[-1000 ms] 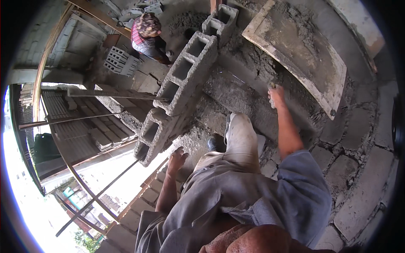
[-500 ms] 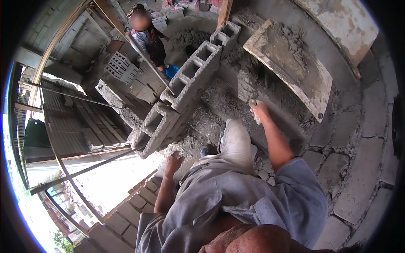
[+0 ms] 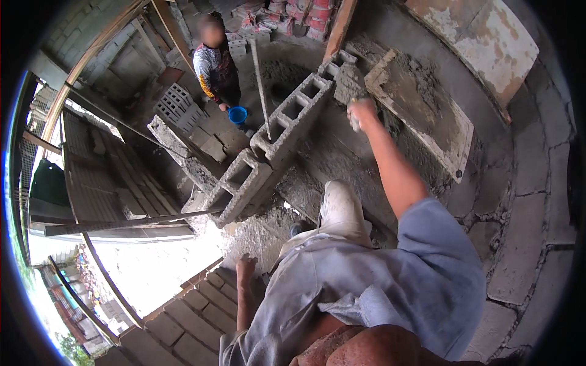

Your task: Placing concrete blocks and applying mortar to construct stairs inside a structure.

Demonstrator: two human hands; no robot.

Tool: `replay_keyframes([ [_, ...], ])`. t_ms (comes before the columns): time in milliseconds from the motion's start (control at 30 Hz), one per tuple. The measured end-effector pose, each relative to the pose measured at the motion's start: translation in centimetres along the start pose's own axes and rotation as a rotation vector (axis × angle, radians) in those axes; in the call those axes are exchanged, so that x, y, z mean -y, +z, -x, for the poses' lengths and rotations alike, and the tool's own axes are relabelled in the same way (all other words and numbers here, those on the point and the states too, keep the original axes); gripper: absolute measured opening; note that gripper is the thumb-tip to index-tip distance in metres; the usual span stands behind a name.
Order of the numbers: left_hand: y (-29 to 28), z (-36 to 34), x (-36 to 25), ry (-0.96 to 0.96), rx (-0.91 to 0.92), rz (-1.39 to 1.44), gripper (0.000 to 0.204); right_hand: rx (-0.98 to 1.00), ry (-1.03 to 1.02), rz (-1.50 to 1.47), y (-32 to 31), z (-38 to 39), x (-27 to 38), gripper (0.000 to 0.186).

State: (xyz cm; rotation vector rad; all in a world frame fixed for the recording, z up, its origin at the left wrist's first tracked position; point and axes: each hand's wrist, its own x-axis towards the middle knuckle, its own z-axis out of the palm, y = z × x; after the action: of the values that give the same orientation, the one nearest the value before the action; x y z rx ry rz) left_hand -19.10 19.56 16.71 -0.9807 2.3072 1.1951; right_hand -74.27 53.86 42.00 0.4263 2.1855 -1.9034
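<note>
My right hand (image 3: 361,114) grips a mason's trowel, its blade heaped with grey mortar (image 3: 349,84), beside the upper part of the concrete hollow-block wall (image 3: 285,119). A mortar board (image 3: 455,139) lies at a slant to the right of my forearm, with more wet mortar piled on it. My left hand (image 3: 246,266) hangs low by my left side over pale rough ground, fingers loosely bent, with nothing visible in it.
A co-worker (image 3: 217,73) stands beyond the wall, near a blue bucket (image 3: 237,115) and stacked blocks (image 3: 179,108). Bagged material (image 3: 314,17) is piled behind. A long bar (image 3: 131,223) crosses at left; a stained panel (image 3: 473,49) leans at upper right.
My right hand has moved forward and left toward the wall with the loaded trowel. The co-worker has straightened up, and the blue bucket has come into view.
</note>
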Motion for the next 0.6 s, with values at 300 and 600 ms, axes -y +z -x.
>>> replay_keyframes([
  [300,5.2,1.5,13.5,0.442,-0.18,-0.317,0.015,-0.196,-0.369,0.608,7.0,-11.7,6.8,0.01],
  [600,1.8,1.4,6.5,0.228,0.038,-0.31,0.034,-0.188,-0.123,-0.186,3.4,-5.8,6.8,0.015],
])
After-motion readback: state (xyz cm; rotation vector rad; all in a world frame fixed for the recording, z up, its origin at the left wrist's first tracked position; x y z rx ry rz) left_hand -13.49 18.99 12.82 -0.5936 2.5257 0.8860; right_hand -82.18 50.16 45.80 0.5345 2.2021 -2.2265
